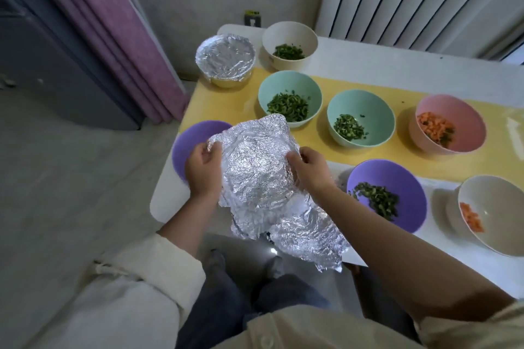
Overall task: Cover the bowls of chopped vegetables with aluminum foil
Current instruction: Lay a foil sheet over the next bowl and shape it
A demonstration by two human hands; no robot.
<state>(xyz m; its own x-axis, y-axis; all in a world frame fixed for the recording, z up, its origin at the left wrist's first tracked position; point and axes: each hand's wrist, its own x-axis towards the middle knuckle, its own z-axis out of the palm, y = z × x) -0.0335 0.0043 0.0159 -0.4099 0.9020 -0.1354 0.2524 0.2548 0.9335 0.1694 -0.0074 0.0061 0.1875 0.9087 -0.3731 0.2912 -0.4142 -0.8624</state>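
Fingers (212, 149) of the left hand (202, 168) pinch the foil's (255, 176) left edge, and the right hand (310, 168) pinches its right side. The crumpled sheet is held over a purple bowl (188, 144) at the table's (397, 65) left edge. A covered bowl (225, 59) sits at the far left corner.

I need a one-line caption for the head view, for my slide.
Left hand and right hand hold a crinkled foil sheet partly over a purple bowl; one foil-covered bowl stands behind.
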